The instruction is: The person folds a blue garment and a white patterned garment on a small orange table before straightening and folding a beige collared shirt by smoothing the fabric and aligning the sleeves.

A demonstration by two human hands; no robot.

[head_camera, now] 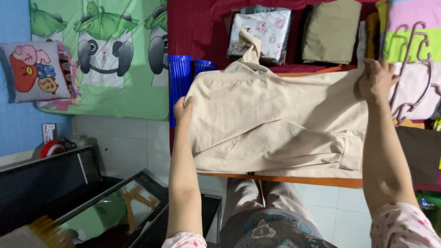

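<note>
Beige cotton-like garment (275, 133), folded flat, lies on low orange-edged table (321, 181) at frame centre. I see left hand (183, 108) at 9 o'clock pinching garment's left edge, fingers closed on cloth. Right hand (374, 80) at 2 o'clock clasps its far corner. Risk, my judgement: cloth overhangs near table edge at 6 o'clock, could slide off toward knees. Pink plastic hanger (413, 69) just beside right hand could snag. Blue ribbed plastic stools (180, 80) crowd 10 o'clock; folded cloth stacks (330, 32) close 12 o'clock.
</note>
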